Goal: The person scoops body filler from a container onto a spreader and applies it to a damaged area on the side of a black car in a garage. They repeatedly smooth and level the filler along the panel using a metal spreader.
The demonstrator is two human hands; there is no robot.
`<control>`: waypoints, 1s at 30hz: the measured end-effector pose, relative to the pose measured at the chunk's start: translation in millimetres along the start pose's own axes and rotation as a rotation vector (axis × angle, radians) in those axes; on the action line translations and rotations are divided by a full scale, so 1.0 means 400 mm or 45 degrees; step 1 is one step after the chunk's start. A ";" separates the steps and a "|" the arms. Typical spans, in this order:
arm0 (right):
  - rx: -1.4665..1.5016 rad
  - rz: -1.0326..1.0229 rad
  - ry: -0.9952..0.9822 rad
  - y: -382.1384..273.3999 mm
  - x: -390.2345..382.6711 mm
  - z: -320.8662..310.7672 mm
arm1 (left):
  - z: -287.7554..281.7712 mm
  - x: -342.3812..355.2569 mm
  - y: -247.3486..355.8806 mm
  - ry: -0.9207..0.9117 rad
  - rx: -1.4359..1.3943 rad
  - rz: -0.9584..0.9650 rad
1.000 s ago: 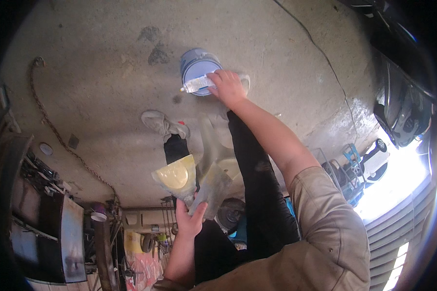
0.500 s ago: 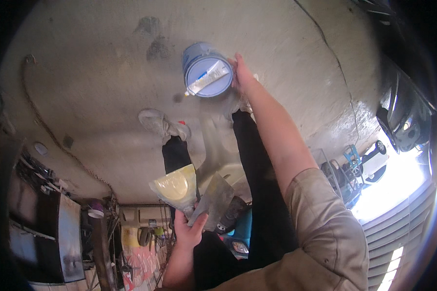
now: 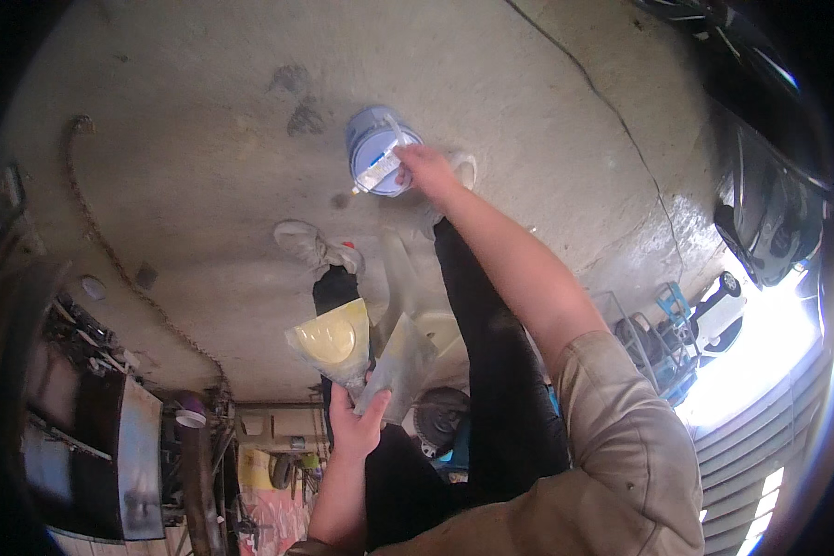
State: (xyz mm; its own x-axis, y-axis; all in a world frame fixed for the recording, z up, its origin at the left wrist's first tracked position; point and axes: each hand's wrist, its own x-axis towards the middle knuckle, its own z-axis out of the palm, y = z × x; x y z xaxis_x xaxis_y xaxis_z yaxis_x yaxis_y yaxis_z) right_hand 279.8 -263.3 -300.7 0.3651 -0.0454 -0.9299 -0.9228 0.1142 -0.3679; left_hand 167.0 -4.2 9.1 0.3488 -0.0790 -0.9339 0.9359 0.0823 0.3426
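Tube: white slim tube (image 3: pixel 377 173), approx. 12 o'c in view, slantwise over lid (image 3: pixel 368 151) of blue can (image 3: pixel 365 121); nozzle end aims toward 8. Prob. light, soft-walled, gives when squeezed; poss. slick if smeared. Best hold: mid-body or tail end, off nozzle.
R hand (image 3: pixel 428 174): thumb + fingers pinched on tube's upper end; can't tell if tube is lifted or resting on lid.
Blue can: on floor, prob. stiff, heavy if full; hold by sidewall.
L hand (image 3: pixel 354 431): approx. 7 o'c, clamped on grey plate (image 3: pixel 400 366), thumb on its face, + narrow end of yellow-loaded scraper (image 3: pixel 329 338) at 8.
Scraper/plate: prob. light, stiff, thin-edged; yellow paste looks soft, smears easily. Hold at narrow ends, keep faces apart.
Edges: can rim v. near R fingertips; R shoe (image 3: pixel 468 167) just beside R hand, its 3 o'c side; L shoe (image 3: pixel 301 243) at 9–10.
Room: concrete floor (image 3: pixel 500 93) spreads 12–1 past can; cable (image 3: pixel 595 83) bounds it at 1–2, rusty chain (image 3: pixel 82 206) at 9–10.
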 end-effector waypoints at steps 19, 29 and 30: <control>-0.554 -0.055 0.281 -0.189 -0.579 -0.375 | 0.070 -0.630 0.340 0.139 0.177 0.424; -1.026 -0.085 0.531 -0.329 -0.726 -0.770 | 0.155 -0.922 0.254 0.072 -0.813 0.754; -1.112 -0.080 0.521 -0.378 -0.744 -0.750 | 0.144 -0.927 0.255 -0.038 -0.895 0.838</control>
State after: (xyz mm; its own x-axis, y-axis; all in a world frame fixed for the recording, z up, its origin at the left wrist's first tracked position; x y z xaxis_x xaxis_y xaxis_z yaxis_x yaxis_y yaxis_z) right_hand 273.7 -564.9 31.6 0.4981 -0.3873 -0.7758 -0.7293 -0.6710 -0.1333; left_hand 135.9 -23.6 396.1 0.8033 0.1713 -0.5704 0.3121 0.6946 0.6481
